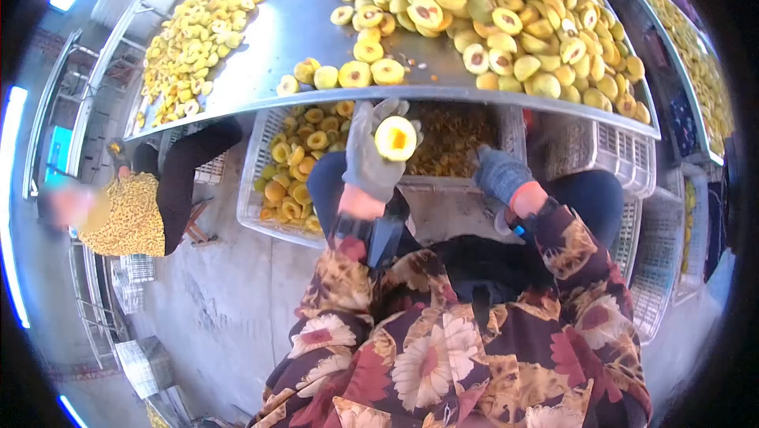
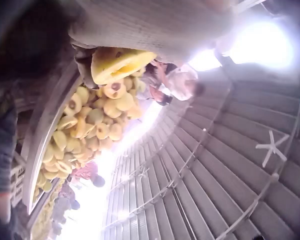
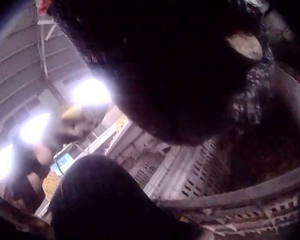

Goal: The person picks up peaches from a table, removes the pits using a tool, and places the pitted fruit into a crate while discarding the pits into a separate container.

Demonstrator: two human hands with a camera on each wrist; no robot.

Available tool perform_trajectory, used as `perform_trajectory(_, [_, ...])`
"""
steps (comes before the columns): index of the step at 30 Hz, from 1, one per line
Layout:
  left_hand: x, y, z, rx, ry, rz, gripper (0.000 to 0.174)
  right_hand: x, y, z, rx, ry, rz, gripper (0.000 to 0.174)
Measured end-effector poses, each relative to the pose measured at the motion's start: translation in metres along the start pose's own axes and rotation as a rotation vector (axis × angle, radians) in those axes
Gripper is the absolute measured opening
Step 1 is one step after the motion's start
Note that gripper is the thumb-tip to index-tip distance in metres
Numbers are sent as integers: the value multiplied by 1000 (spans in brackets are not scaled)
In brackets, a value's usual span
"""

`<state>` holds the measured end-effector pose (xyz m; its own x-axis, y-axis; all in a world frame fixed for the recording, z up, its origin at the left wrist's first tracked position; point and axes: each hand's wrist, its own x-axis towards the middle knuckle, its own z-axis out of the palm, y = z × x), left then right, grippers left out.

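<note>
My gloved left hand (image 1: 371, 151), palm up in the head view, holds a yellow peach half (image 1: 395, 139) with its cut face showing an orange-brown hollow. The left wrist view shows the same peach half (image 2: 117, 65) at the glove's fingertips. My right hand (image 1: 504, 175), in a grey-blue glove, is lowered with curled fingers at the right side of a crate of brown scraps (image 1: 443, 139). In the dark right wrist view, a pale fruit stone (image 3: 246, 46) shows between the glove's fingers.
A metal table (image 1: 269, 56) bears heaps of peach halves (image 1: 538, 25), some with stones. A white crate (image 1: 253, 191) of peach halves stands by my left knee. White crates (image 1: 624, 151) stand at the right. Another person (image 1: 126, 207) sits at the left.
</note>
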<state>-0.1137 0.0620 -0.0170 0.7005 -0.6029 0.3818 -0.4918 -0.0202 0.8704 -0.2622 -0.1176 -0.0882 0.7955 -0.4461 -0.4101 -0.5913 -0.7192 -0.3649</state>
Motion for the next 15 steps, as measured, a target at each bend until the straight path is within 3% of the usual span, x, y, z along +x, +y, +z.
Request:
perform_trajectory(1, [3,8,-17,548,-14,298,31,0,5,-4,10,-25,-57,32])
perform_trajectory(2, [2,13,-35,548,23,309,34,-2,10,-8,18,-47,-112,34])
perform_trajectory(4, [13,12,-74,62,202,-85,38,-4,18,-19,40,-74,-203,37])
perform_trajectory(5, [19,4,-95,-435,326,-487,39,-8,20,-27,56,-85,-238,39])
perform_trajectory(7, [33,-13,-142,1147,115,-519,42,-9,25,-33,82,-89,-283,41])
perform_trajectory(10, [74,-33,-161,940,-5,-443,55,1,33,-25,127,18,-340,43])
perform_trajectory(12, [110,-37,-132,844,-29,-387,53,12,33,-15,139,-59,-289,43])
perform_trajectory(14, [152,-63,-99,724,-112,-467,52,13,30,-12,106,-100,-246,42])
perform_trajectory(15, [173,-71,-80,799,-217,-443,52,8,28,-14,92,-95,-233,41])
